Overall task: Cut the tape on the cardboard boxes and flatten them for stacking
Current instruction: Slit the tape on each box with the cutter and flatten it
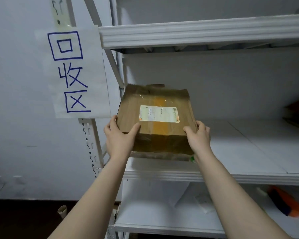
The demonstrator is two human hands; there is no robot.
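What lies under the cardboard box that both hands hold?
A strip of a cardboard layer shows under the cardboard box, on the white shelf. The box covers the rest; flap or separate piece, I cannot tell.

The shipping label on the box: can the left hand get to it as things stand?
Probably yes. The left hand grips the box at its near left corner, thumb on the top face near the shipping label; nothing covers the cardboard between them.
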